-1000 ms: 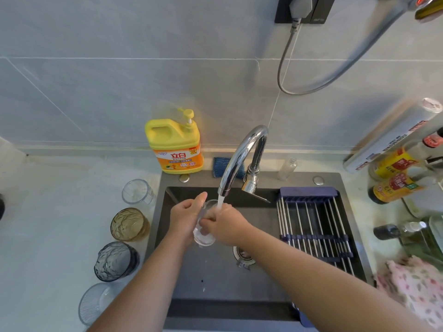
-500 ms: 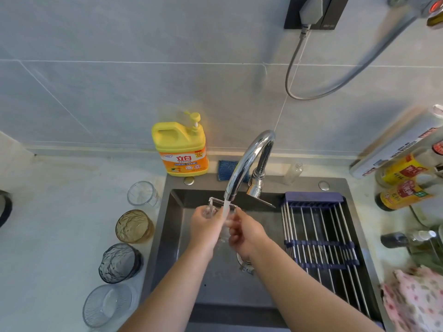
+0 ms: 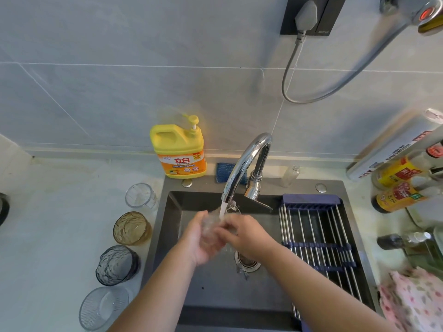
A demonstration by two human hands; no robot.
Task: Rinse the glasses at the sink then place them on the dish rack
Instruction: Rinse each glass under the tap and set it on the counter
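Over the dark sink (image 3: 172, 236), both hands, left (image 3: 200, 243) and right (image 3: 244, 236), are gripping a clear glass (image 3: 212, 224) under running water (image 3: 223, 208), fingers wrapped around it.

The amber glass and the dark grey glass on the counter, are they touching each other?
Apart. The head view shows a strip of pale counter between the amber glass and the dark grey glass.

Left forearm: enters from the lower left of the frame, angled up toward centre. Left hand (image 3: 200, 238): palm turned inward, fingers curled in a grip around a clear glass (image 3: 211, 224). Right forearm: enters from the lower right. Right hand (image 3: 247, 232): knuckles up, fingers pressed on the same glass.
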